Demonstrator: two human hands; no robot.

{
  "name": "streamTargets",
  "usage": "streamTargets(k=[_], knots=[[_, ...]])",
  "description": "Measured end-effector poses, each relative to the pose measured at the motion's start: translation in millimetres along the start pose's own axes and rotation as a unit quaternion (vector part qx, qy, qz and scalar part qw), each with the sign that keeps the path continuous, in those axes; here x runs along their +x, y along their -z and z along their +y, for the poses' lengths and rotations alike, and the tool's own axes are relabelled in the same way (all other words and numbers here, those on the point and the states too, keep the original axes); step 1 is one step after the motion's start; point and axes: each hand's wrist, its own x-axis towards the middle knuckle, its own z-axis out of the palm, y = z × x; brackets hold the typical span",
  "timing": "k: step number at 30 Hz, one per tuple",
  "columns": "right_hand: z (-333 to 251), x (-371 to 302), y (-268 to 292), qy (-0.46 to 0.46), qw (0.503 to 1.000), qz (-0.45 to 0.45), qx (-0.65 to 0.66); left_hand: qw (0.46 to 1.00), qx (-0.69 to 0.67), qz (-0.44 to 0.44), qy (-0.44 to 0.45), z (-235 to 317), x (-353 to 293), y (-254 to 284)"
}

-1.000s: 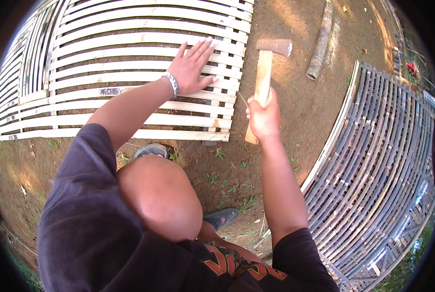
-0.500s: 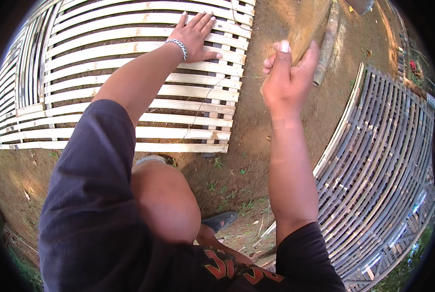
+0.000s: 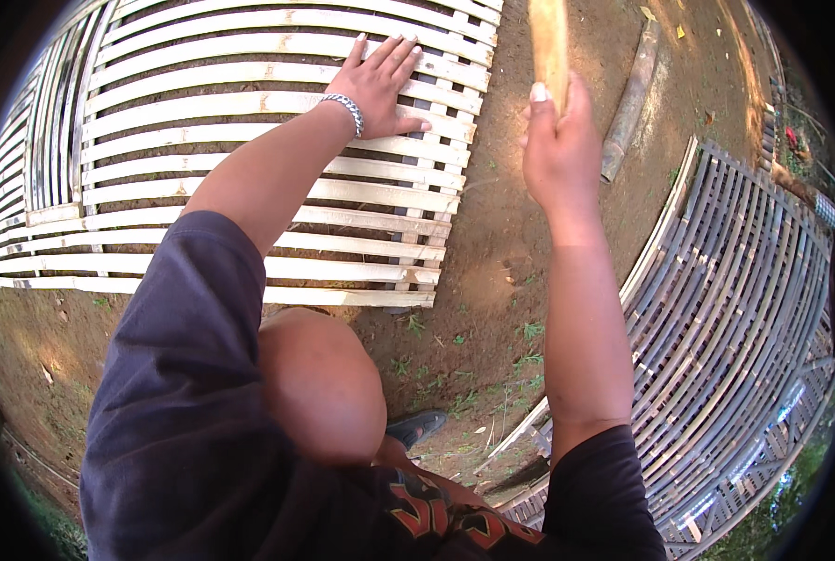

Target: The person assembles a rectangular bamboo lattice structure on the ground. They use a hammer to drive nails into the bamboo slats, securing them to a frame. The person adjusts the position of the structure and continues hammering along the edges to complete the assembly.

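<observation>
While left hand [image 3: 378, 89] lies spread on slatted panel [image 3: 261, 100] | right hand [image 3: 564, 151]: wrapped round wooden handle [image 3: 549, 47]

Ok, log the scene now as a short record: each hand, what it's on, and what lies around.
Left hand: palm down, fingers spread on the pale slatted panel
Right hand: gripping a wooden handle
Handle's far end: beyond the upper edge
Right of that hand: round pole on brown soil
Far right: darker slatted panel
</observation>
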Motion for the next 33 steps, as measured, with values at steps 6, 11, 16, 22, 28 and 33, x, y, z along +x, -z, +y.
streamTargets(k=[6,11,16,22,28,33], knots=[[24,-12,-39,-0.06,0.989,-0.112,-0.077,1.0,-0.016,-0.009,-0.009,6,6,4],[-7,-6,-17,-0.057,0.991,-0.113,-0.039,1.0,-0.012,-0.014,0.005,-1,3,7],[6,-17,-37,-0.059,0.998,-0.014,0.006,1.0,-0.028,0.0,-0.003,2,3,1],[33,-34,-39,-0.108,0.977,-0.168,-0.071,1.0,-0.025,-0.002,-0.008,2,7,2],[19,-35,-57,-0.085,0.994,0.026,0.057,1.0,-0.027,-0.001,-0.008,-1,4,2],[62,-53,-64,-0.143,0.976,-0.155,-0.049,0.999,-0.026,-0.02,-0.01,-1,3,10]])
